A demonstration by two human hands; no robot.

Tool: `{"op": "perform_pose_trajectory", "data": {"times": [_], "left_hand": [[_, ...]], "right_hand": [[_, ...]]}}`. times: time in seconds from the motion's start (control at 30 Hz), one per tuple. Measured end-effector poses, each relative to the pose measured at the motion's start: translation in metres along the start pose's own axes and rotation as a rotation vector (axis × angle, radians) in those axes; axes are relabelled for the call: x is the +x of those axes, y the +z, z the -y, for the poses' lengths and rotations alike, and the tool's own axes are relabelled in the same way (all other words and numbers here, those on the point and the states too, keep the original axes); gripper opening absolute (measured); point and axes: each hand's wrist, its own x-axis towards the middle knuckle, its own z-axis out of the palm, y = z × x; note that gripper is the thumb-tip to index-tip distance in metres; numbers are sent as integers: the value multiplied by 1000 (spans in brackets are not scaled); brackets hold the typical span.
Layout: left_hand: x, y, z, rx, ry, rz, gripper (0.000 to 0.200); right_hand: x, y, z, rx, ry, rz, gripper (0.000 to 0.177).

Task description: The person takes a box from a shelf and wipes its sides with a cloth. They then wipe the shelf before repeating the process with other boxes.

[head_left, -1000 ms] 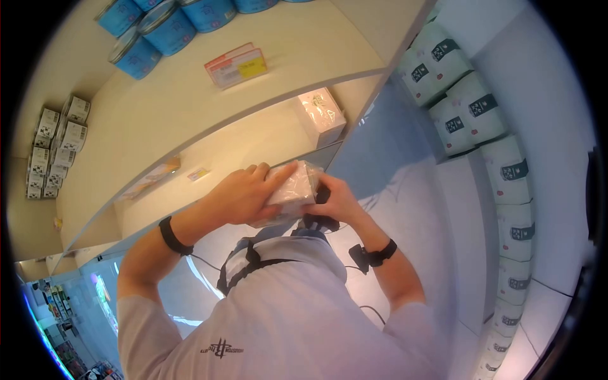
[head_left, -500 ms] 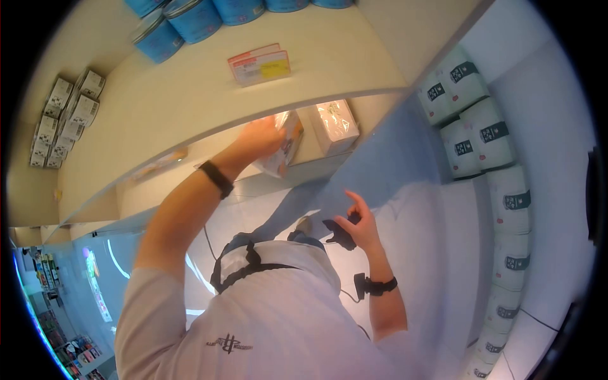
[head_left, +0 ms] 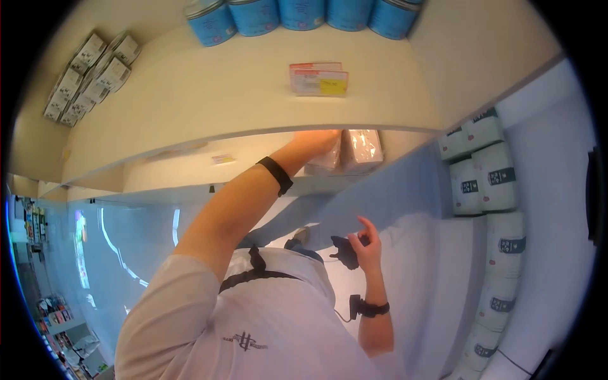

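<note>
My left hand (head_left: 315,143) reaches in under the front edge of the upper shelf and grips a plastic-wrapped package (head_left: 327,161) at its top; the shelf edge hides part of the fingers. That package stands upright on the lower shelf, right beside a second wrapped box (head_left: 363,149). Lower and to the right, in front of my body, my right hand (head_left: 368,247) is closed around a small black object (head_left: 345,253) whose kind I cannot make out. Its index finger points upward.
Blue tins (head_left: 301,14) line the back of the upper shelf (head_left: 240,95), behind price cards (head_left: 318,80). Small boxes (head_left: 95,82) are stacked at the left. White packs (head_left: 494,180) with dark labels are piled along the right side.
My left hand has moved the wrapped package rightward, close against the second box, and set it straighter. The view has shifted left. My right hand still holds the black object.
</note>
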Motion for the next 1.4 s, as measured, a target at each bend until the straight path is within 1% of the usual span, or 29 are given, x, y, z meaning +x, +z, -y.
{"op": "perform_pose_trajectory", "data": {"times": [0.07, 0.1, 0.13, 0.17, 0.2, 0.23, 0.27, 0.33, 0.37, 0.43, 0.5, 0.53, 0.6, 0.63, 0.67, 0.7, 0.73, 0.77, 0.8, 0.83, 0.9, 0.93, 1.0, 1.03, 1.13, 1.17, 1.27, 1.33, 1.4], "left_hand": [[6, -7, 12, 16, 82, 75, 41], [-2, -12, 11, 2, 165, -40, 34], [-6, -12, 17, 12, 145, -61, 34], [-9, -12, 23, -8, 257, -110, 34], [-15, -15, 30, -27, 371, -157, 34], [-31, -37, 15, 2, 249, -73, 35], [-39, -38, 25, 156, 159, 102, 45], [-73, -72, 12, 83, -29, 174, 59], [-95, -82, 21, 79, -43, 157, 59], [-133, -104, 34, 12, 50, 261, 77], [-161, -126, 44, -53, 23, 588, 87], [-181, -133, 53, -59, 19, 577, 87], [-225, -148, 77, -180, 174, 571, 90], [-236, -162, 85, -191, 181, 565, 90], [-246, -182, 92, -312, 96, 630, 82], [-260, -200, 101, -434, 9, 692, 74], [-275, -215, 114, -442, 13, 679, 74], [-290, -231, 128, -541, -104, 659, 62], [-308, -246, 144, -640, -222, 635, 51], [-327, -261, 164, -646, -223, 619, 51], [-370, -288, 205, -905, -282, 435, 29], [-391, -305, 224, -906, -284, 420, 29], [-434, -339, 259, -1094, -325, 204, 20], [-455, -350, 277, -1094, -285, 146, 13], [-504, -391, 308, -1151, -384, 73, 15], [-520, -401, 318, -1188, -397, 29, 15], [-547, -419, 340, -1186, -358, 15, 16], [-551, -426, 346, -1233, -360, 15, 18], [-551, -430, 356, -1269, -438, 48, 18]], "right_hand": [[2, 4, -2, 8, -2, 17, 55], [3, 6, -4, 13, 7, 20, 54], [3, 9, -5, 15, 17, 24, 54], [2, 12, -5, 25, 32, 32, 47], [2, 14, -5, 18, 21, 59, 47], [2, 16, -4, 25, 32, 64, 40], [3, 19, -3, 31, 43, 67, 33], [5, 31, -12, 124, 76, 79, 28], [6, 42, -13, 223, 119, 69, 24], [6, 59, 4, 273, 147, 103, 26], [2, 79, 25, 322, 180, 132, 28], [1, 92, 39, 375, 181, 211, 31], [-6, 125, 68, 415, 182, 281, 34], [-9, 143, 85, 442, 101, 361, 38], [-12, 162, 99, 469, 21, 441, 41], [-18, 181, 109, 454, 17, 442, 41], [-23, 202, 120, 579, 45, 571, 44], [-30, 224, 130, 706, 75, 702, 49], [-40, 246, 142, 694, 72, 713, 49], [-50, 271, 156, 651, 87, 771, 55], [-69, 322, 170, 550, 156, 873, 74], [-80, 348, 175, 543, 153, 886, 74], [-106, 398, 191, 337, 43, 1001, 68], [-120, 424, 203, 284, 64, 1019, 63], [-146, 481, 220, 163, 176, 1119, 55], [-158, 497, 228, 148, 188, 1100, 46], [-163, 527, 225, 144, 241, 1197, 48], [-176, 540, 238, 258, 325, 1134, 46], [-180, 547, 237, 356, 413, 1068, 45]]}}
